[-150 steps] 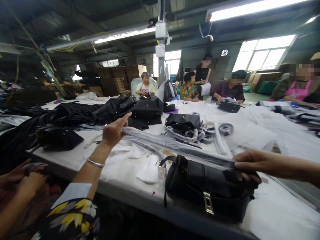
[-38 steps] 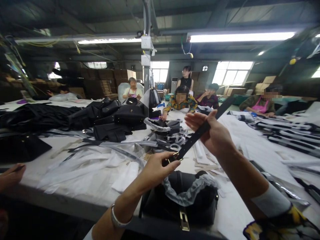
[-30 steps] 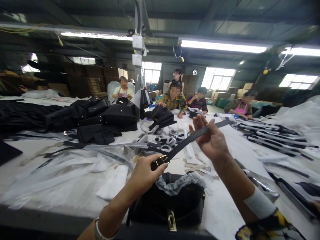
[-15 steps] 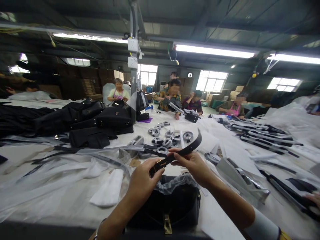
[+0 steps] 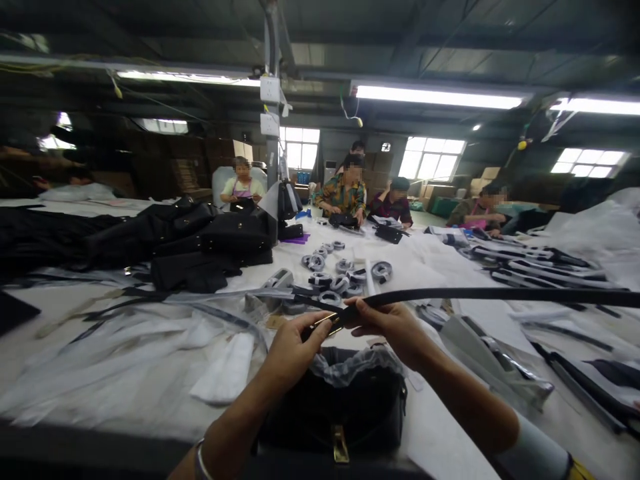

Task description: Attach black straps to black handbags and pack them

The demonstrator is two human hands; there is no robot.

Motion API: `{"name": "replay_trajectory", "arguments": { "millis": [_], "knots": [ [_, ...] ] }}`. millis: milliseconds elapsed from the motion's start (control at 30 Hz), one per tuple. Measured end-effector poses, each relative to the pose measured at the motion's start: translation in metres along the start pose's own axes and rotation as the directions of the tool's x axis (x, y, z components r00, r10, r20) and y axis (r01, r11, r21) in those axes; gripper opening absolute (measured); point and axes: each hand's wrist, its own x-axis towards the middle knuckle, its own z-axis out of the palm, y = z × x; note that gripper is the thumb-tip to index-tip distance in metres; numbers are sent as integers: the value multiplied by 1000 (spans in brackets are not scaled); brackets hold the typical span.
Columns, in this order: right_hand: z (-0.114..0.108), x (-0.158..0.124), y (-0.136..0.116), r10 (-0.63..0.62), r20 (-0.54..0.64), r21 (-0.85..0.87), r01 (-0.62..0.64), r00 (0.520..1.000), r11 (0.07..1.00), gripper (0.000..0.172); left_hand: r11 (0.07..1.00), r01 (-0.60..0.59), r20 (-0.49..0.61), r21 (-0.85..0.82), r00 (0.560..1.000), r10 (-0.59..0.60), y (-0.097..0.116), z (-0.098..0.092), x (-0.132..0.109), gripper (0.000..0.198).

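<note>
Between both hands runs a black strap (image 5: 450, 294), its long part reaching off to the right edge of the view. My left hand (image 5: 293, 353) is closed, thumb and fingers pinching a gold-coloured buckle (image 5: 327, 321) at the strap's near end. My right hand (image 5: 387, 327) grips the strap just right of the buckle, fingers wrapped round it. Below the hands stands a black handbag (image 5: 345, 407), upright, with a gold clasp (image 5: 341, 445) on its front. Crumpled clear wrapping (image 5: 337, 370) pokes out of the bag's open top.
Black bags (image 5: 230, 233) are heaped at the left. Coiled straps (image 5: 317, 262) in wrapping lie mid-table, and wrapped strips (image 5: 545, 263) at the right. A grey box-like holder (image 5: 495, 360) sits by my right forearm. Co-workers (image 5: 345, 193) sit across the table.
The strap, which ended in a short curved tip above my right hand, now stretches far to the right. Both hands stay close together at the buckle. The view has shifted slightly.
</note>
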Motion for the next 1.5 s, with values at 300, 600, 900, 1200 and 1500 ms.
{"name": "replay_trajectory", "arguments": {
  "millis": [300,600,900,1200,1500],
  "knots": [
    [5,-3,-2,21,36,94,-24,999,995,40,989,71,-16,-126,997,-74,2,-1,4,39],
    [11,-7,-4,-44,27,-43,45,999,998,51,999,29,14,-35,1000,-28,0,2,10,47],
    [31,-14,1,-237,21,-604,201,971,771,42,998,-8,-112,64,994,16,-6,1,12,41],
    [26,2,-7,116,18,184,-117,993,976,29,989,-15,-23,-150,1000,11,3,-14,0,43],
    [28,-3,-11,21,27,22,-22,999,1000,41,993,17,35,-116,999,-13,2,-18,3,45]
  ]
}}
